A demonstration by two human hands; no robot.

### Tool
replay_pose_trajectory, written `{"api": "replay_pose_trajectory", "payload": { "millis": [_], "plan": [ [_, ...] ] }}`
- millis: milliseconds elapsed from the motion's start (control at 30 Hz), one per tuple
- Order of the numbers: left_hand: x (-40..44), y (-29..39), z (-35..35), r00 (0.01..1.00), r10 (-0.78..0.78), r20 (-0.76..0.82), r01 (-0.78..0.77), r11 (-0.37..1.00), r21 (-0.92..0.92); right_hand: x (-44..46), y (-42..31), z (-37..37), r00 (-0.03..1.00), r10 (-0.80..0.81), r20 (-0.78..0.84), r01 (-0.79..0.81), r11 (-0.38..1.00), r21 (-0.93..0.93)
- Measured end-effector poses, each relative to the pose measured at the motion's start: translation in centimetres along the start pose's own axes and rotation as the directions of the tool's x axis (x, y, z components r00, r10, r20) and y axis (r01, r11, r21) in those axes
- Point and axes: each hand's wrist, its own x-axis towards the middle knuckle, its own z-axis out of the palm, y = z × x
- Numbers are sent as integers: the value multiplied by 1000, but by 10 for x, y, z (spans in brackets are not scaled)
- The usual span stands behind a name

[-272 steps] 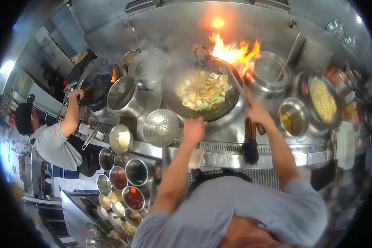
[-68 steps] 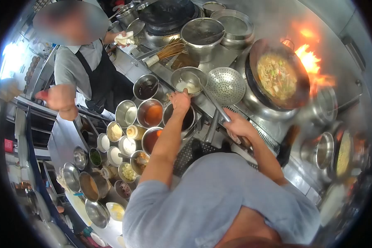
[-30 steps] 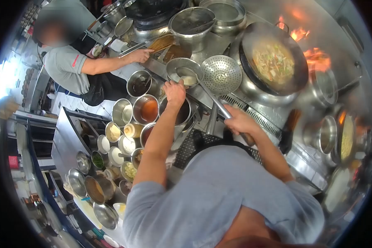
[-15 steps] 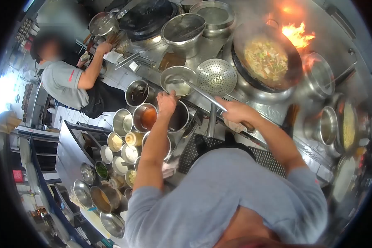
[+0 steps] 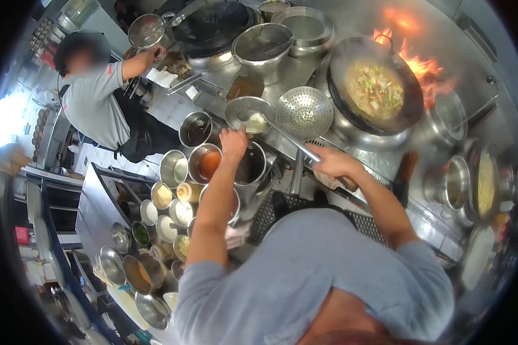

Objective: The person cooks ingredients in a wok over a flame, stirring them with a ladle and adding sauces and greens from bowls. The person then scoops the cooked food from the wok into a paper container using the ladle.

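Observation:
My right hand [image 5: 332,163] is wrapped round the handle of a long metal ladle [image 5: 296,141]. The ladle's head reaches into a metal bowl [image 5: 234,110], where a white mass [image 5: 256,122] shows at its end. At the bowl's near edge, the fingers of my left hand [image 5: 234,142] are closed on the rim. Just right of the bowl lies a perforated strainer [image 5: 305,110]. Beyond it a large wok [image 5: 402,77] holds a mix of pale strips and vegetables [image 5: 376,92]. Beneath my left forearm stands a pot of orange-red liquid [image 5: 208,165].
Flames [image 5: 415,60] rise behind the wok. Several metal containers of ingredients [image 5: 167,228] stand at lower left. A co-worker [image 5: 98,103] stands at upper left, one arm stretched toward the stove. A brush [image 5: 407,169] and a steel pot [image 5: 456,183] are to the right.
The white mass now shows at the ladle's head in the bowl. The co-worker has straightened and raised the arm. Flames behind the wok have spread. My hands keep nearly the same place.

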Motion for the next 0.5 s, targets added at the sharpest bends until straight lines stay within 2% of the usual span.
{"api": "replay_pose_trajectory", "payload": {
  "millis": [33,100,167,200,300,333,467,500],
  "plan": [
    [0,1,-1,1000,7,-20,-6,999,51,-5,-4,-5,999,11,52,-15,997,71],
    [0,4,-8,1000,12,19,-13,999,50,1,-7,3,999,48,0,-48,998,49],
    [6,6,-18,999,11,43,-13,999,50,11,-2,16,998,49,-49,-42,992,122],
    [7,7,-20,999,4,46,-6,999,53,6,0,15,1000,-14,-27,17,989,147],
    [5,6,-16,998,-3,66,0,998,56,2,1,13,999,34,-18,-30,982,187],
    [8,5,-17,999,7,52,-10,998,65,5,-1,15,996,36,-80,-28,994,103],
    [13,17,-27,997,5,73,-15,990,141,18,-1,24,994,45,-103,-28,986,164],
    [14,19,-28,998,3,66,-11,992,130,20,5,31,996,88,8,-82,888,452]
  ]
}}
